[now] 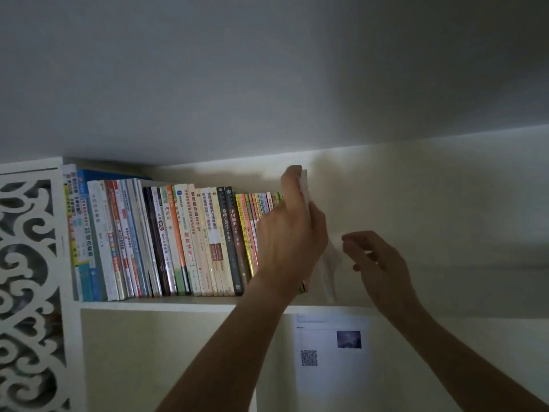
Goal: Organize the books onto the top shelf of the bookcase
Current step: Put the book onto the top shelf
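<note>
A row of upright books (178, 242) fills the left and middle of the top shelf (184, 303). My left hand (292, 233) grips a thin white book (306, 188) at the right end of the row and holds it upright against the others. A pale blurred page or cover (328, 269) hangs down to the right of that hand. My right hand (377, 263) is beside it, fingers loosely curled, and holds nothing that I can make out.
A white carved panel (29, 292) closes the bookcase's left side. The ceiling (267, 69) sits close above the books. Below the shelf a printed sheet with a QR code (331, 349) is stuck to the back wall. The right part of the shelf is bare.
</note>
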The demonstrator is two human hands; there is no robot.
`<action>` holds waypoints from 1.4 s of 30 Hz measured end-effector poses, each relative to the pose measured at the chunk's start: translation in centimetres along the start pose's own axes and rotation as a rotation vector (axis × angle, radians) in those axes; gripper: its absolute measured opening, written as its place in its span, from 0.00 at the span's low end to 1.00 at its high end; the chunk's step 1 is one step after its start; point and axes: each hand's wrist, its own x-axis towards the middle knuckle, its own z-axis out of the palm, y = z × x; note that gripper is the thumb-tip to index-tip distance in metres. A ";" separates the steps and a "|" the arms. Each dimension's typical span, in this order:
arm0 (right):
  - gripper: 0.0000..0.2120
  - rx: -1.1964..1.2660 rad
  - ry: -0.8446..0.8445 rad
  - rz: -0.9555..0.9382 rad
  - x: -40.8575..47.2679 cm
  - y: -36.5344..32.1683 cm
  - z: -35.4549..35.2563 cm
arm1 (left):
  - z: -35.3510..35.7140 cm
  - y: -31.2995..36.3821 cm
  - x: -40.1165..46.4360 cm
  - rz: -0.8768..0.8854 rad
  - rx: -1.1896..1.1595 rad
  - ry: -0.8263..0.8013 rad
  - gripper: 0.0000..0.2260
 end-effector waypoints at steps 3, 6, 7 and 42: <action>0.22 -0.212 -0.364 0.000 -1.6 -0.8 0.6 | 2.4 -1.0 -1.2 -0.087 -0.011 -0.106 0.23; 0.23 -0.316 -0.440 -0.073 -1.5 0.0 2.3 | 2.6 -2.3 -2.3 -0.105 0.019 -0.142 0.28; 0.21 -0.320 -0.444 -0.083 -1.1 0.3 2.8 | 2.3 -3.0 -2.7 -0.043 0.093 -0.123 0.29; 0.21 -0.621 -0.360 0.359 -33.8 23.2 6.8 | 0.6 -8.6 -45.3 -0.027 0.007 -0.837 0.28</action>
